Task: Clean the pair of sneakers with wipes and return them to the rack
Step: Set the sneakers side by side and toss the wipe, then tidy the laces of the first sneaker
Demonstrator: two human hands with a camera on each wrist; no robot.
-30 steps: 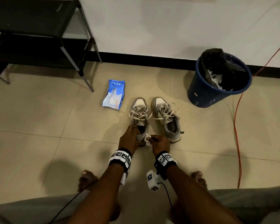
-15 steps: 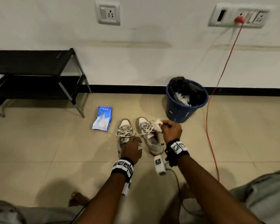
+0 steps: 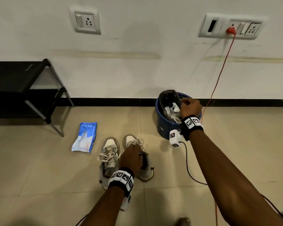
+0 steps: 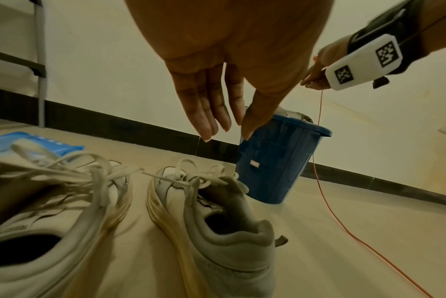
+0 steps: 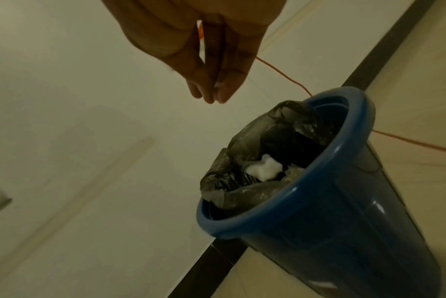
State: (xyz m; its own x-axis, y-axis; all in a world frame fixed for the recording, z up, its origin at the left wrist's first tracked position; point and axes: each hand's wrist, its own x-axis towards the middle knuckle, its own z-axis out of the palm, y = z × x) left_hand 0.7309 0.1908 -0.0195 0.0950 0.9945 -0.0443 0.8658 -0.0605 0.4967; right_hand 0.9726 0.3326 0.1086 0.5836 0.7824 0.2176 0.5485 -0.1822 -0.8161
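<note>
Head view: your right hand (image 3: 190, 107) hovers over the blue bin (image 3: 163, 128); wipe disposal step, I judge.

Left wrist view: your left hand (image 4: 232, 66), fingers straight, empty, above the sneakers (image 4: 211, 217) on the floor.

Right wrist view: fingertips (image 5: 223, 91) nearly together, holding nothing; used wipe (image 5: 263, 170) lies in the bin. Next: carry sneakers to the rack (image 3: 20, 88).

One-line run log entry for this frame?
step: discard wipe | right hand: empty, over blue plastic bin | crumpled white wipe: in bin | left hand: open above grey sneakers
</note>
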